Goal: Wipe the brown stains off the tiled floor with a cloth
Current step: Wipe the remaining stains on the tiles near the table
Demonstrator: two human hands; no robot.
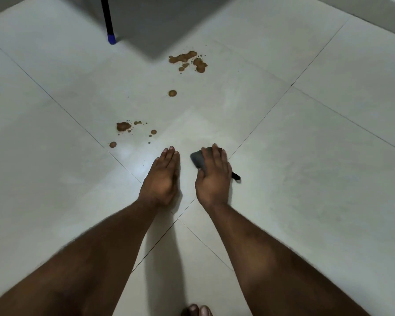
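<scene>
Currently, the wiping is at an early stage as far as the view shows. Three groups of brown stains are still on the tiled floor (306,156): the largest cluster (188,61) in the upper centre of the frame, a single round spot (172,93) below it, and a scattered group (128,131) at centre left. None of them shows smearing, so I judge all of them untouched. The tile just above my hands carries a faint sheen, which may be a wiped patch; I cannot confirm this.

My right hand (212,176) lies flat, fingers straight and close together, pressing the dark grey cloth (197,159) against the floor. The cloth shows past the left edge of the fingers, and a black end (236,176) protrudes at the right edge of the palm; the rest is hidden under the hand. My left hand (163,179) rests beside it with fingers extended and together, holding nothing.

The cloth sits at centre frame, below and to the right of the nearest stains and apart from them. The scattered group is the closest target, up and to the left of my right hand; the largest cluster lies well beyond it. A black leg with a blue tip (111,38) stands at upper left, clear of the stains.
</scene>
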